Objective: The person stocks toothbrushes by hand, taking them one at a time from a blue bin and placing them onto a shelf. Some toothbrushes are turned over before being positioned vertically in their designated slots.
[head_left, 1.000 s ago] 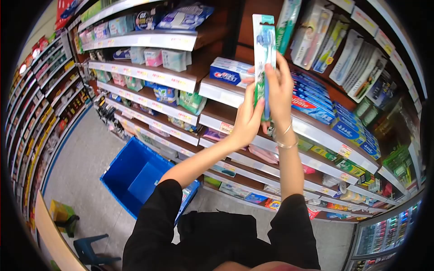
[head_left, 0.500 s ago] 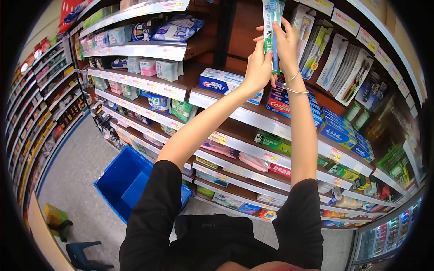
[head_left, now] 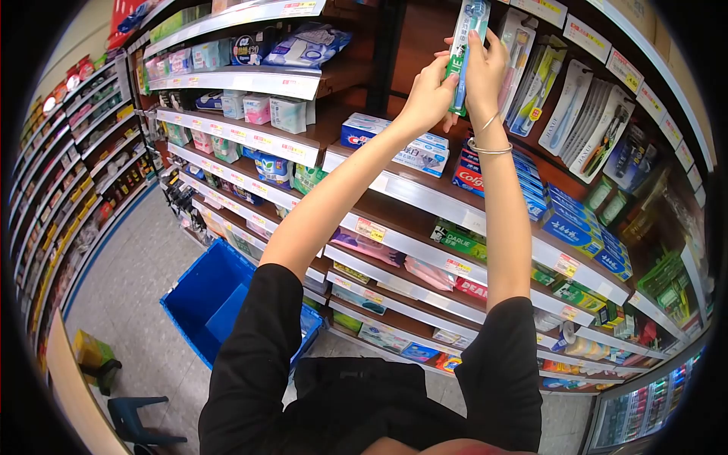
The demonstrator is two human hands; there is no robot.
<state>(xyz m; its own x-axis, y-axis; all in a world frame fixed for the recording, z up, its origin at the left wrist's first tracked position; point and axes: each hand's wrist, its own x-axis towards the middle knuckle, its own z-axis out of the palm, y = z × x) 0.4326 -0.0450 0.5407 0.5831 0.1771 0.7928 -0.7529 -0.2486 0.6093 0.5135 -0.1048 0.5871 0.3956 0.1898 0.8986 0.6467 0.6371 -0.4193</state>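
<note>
A toothbrush pack (head_left: 462,47) with green and blue printing is held up near the top of the head view, standing almost upright. My left hand (head_left: 429,92) grips its lower left side, and my right hand (head_left: 485,74) is closed around its right side with the thumb on the front. Some fingertips are hidden behind the pack. Hanging toothbrush packs (head_left: 537,87) are just right of my right hand. Below my hands, a blue and white Crest toothpaste box (head_left: 409,154) and stacked Colgate boxes (head_left: 472,179) lie on the shelf.
A blue plastic crate (head_left: 199,292) stands on the floor at lower left, partly behind my left arm. Shelf edges (head_left: 425,199) with price tags run across in front of me. A dark stool (head_left: 140,419) and another shelving row (head_left: 83,159) are further left.
The view has shifted slightly, so shelves and crate sit a little lower and to the right. Both hands keep hold of the toothbrush pack, which appears slightly further right.
</note>
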